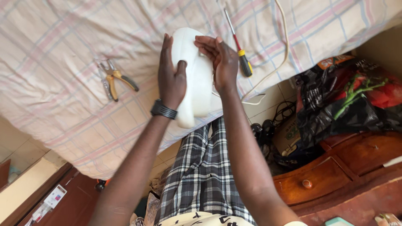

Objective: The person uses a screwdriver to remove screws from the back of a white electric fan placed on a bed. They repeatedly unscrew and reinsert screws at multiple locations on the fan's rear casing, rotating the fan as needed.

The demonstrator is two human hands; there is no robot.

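Observation:
A white rounded plastic housing is held up over the edge of a bed. My left hand grips its left side, with the thumb hooked over the front; a dark bracelet sits on that wrist. My right hand clasps the housing's right side near the top, fingers curled onto it. A screwdriver with a red, yellow and black handle lies on the sheet just right of my right hand. Yellow-handled pliers lie open on the sheet to the left.
The bed carries a pale checked sheet. A white cable runs across the sheet and down to the tiled floor. A wooden drawer chest stands at the right under black plastic bags. My checked trousers show below.

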